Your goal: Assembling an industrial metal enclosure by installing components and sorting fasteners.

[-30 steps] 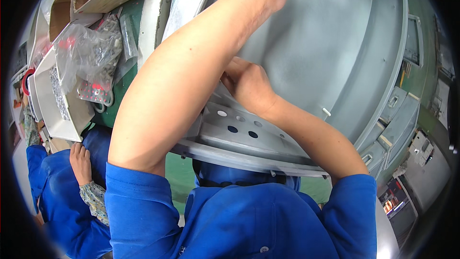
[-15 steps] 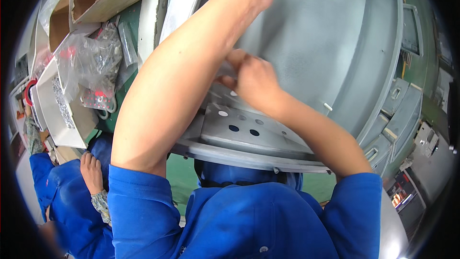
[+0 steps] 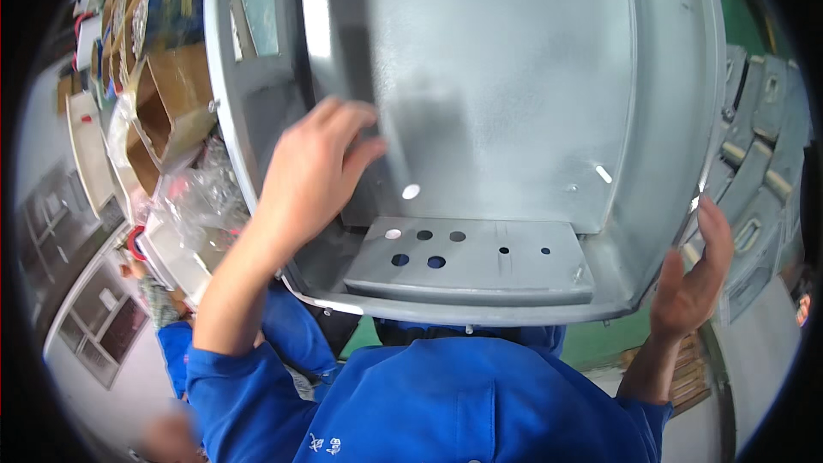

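Observation:
A large grey metal enclosure fills the middle, its open side facing me. Across its near end runs a raised metal ledge with several round holes, some of them dark. Over the left side of the enclosure hovers my left hand, thumb apart from the bent fingers, with nothing visible between them. My right hand is beside the enclosure's near right edge, fingers spread and empty. Its fingertips are close to the rim; whether they touch it I cannot tell. Small white pegs stick up inside the enclosure.
Cardboard boxes and clear plastic bags stand to the left. A co-worker in blue is at the lower left, partly hidden by my arm. Grey metal parts are stacked on the right. A wooden pallet lies at the lower right.
My left hand has drawn back from the far side to over the enclosure's left side. My right hand has moved from inside the enclosure to outside its right edge. The view has turned.

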Demonstrator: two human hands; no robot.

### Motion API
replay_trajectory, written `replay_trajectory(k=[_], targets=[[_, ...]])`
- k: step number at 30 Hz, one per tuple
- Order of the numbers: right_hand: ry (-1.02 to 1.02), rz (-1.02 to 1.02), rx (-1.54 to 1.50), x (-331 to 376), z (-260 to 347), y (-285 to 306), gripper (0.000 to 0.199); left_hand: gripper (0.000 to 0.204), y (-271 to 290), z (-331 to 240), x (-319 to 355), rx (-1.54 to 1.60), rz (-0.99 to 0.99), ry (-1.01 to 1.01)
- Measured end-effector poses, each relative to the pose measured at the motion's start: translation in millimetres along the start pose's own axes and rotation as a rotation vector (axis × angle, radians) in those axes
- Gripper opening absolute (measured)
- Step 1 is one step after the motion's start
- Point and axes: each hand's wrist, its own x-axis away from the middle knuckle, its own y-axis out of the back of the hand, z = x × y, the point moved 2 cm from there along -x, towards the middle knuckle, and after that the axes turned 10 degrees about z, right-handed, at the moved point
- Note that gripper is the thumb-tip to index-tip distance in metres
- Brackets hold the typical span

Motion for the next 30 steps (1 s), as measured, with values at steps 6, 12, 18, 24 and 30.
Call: replay_trajectory(k=[6, 12, 18, 24, 30], targets=[[-0.038, -0.012, -0.133, 28.2, -13.5, -11.3, 0.043, 0.029, -44.6, 9.1, 30.6, -0.269, 0.194, 0.23], [-0.021, 0.055, -0.118, 28.0, -18.2, -4.2, 0.037, 0.013, -50.6, 17.1, 19.4, -0.284, 0.239, 0.35], [0.024, 0.039, -0.034, 31.6, -20.8, -5.2, 0.031, 0.014, -55.0, 26.8, 15.1, -0.159, 0.248, 0.454], [-0.096, 0.093, -0.021, 37.9, -18.5, -0.6, 0.029, 0.021, -59.1, 24.6, 10.3, 0.099, 0.329, 0.737], [-0.038, 0.043, -0.057, 38.1, -24.3, -3.5, 0.028, 0.022, -60.6, 23.0, 5.4, 0.241, 0.339, 0.841]])
